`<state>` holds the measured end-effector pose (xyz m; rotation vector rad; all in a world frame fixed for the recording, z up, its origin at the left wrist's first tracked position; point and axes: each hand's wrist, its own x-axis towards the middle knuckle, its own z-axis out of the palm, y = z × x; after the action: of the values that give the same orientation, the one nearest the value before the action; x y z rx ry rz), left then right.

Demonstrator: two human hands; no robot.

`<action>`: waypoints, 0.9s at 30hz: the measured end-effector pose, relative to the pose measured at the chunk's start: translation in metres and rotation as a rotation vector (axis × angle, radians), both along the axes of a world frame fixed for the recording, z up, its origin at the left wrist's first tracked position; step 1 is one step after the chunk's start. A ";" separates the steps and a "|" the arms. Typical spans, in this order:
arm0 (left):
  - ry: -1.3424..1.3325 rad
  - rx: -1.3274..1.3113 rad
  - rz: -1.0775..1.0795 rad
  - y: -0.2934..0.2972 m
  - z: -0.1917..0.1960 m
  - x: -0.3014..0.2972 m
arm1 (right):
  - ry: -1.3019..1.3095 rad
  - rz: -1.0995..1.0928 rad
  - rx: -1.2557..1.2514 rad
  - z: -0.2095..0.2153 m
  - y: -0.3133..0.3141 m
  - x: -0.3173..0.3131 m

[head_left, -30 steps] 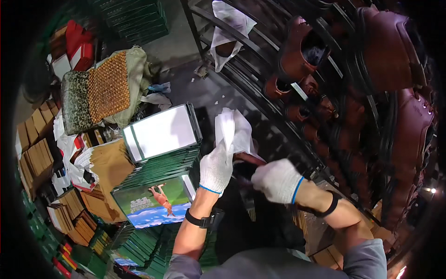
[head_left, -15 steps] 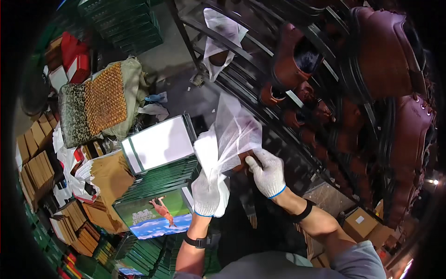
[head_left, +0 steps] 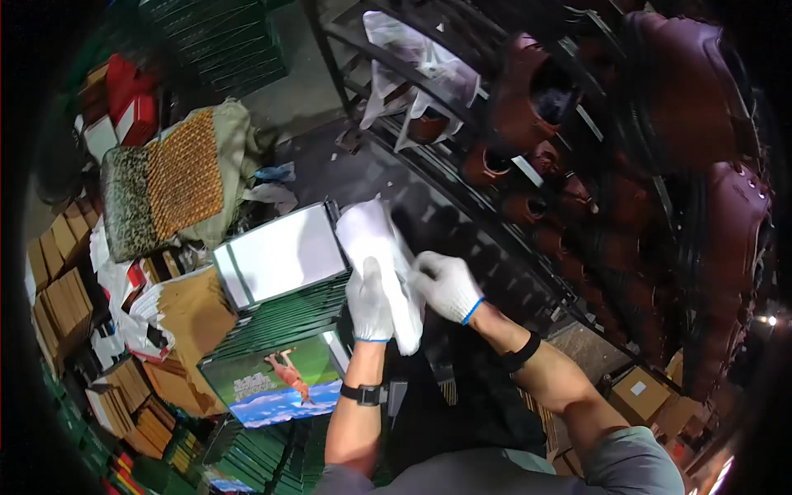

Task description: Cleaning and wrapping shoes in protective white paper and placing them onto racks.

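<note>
My left hand [head_left: 369,304], in a white knit glove with a blue cuff edge, is closed around a folded bundle of thin white sheets [head_left: 367,233]. The bundle hangs tilted in front of me, its lower end beside the wrist. Against its right edge my gloved right hand [head_left: 445,285] is closed, fingertips pinched at the sheets and slightly blurred. Beyond the hands, on the black rack, translucent white wrapping sheets [head_left: 400,41] lie draped over brown shoes, and one brown shoe [head_left: 429,128] shows between them.
Brown leather shoes [head_left: 685,91] fill the rack [head_left: 458,186] on the right. Left of my hands, a white-topped box [head_left: 280,257] rests over stacked green boxes [head_left: 272,384]. A beaded seat cover [head_left: 186,177] lies farther left, near brown cardboard [head_left: 194,309]. Cartons [head_left: 639,394] stand at lower right.
The translucent sheet that spread between my hands is gone from there. A second draped sheet now shows on the rack. My right hand has moved left against the bundle.
</note>
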<state>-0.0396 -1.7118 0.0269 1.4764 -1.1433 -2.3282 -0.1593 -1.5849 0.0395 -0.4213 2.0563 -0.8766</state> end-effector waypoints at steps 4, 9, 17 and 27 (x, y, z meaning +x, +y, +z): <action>-0.009 -0.090 -0.010 0.006 -0.012 0.021 | 0.535 0.125 0.404 -0.009 0.064 -0.048; -0.136 -0.636 -0.273 0.041 -0.029 0.028 | 0.878 -0.053 0.012 -0.015 0.018 -0.116; -0.296 -0.634 -0.330 0.057 -0.034 0.030 | 0.690 -0.082 -0.218 0.048 0.086 -0.061; -0.194 -0.717 -0.604 0.080 -0.004 0.026 | -0.176 -0.189 -0.134 0.118 0.141 0.019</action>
<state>-0.0131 -1.6322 0.0229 1.1869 -2.4146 -1.7054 -0.1401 -1.4441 0.1578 -0.2140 1.9028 -1.1286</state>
